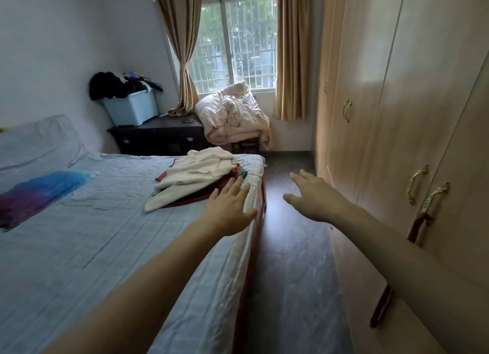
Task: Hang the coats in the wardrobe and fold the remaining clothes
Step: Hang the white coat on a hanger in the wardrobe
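A cream coat (195, 172) lies crumpled on top of a dark red garment (190, 199) near the far right corner of the bed (79, 247). A green hanger (243, 174) pokes out beside them. My left hand (229, 208) reaches over the bed's right edge, fingers straight, just short of the pile and holding nothing. My right hand (312, 197) stretches forward over the floor beside the wardrobe (397, 115), fingers spread and empty. The wardrobe doors are closed, with brass handles (416, 183).
A folded blue and purple cloth (39, 192) lies on the bed's left side. A blue bin (132, 107) heaped with dark clothes stands on a dark dresser (158, 134). A bundled duvet (232, 115) sits on a stool under the window. A narrow floor aisle (291, 274) runs between bed and wardrobe.
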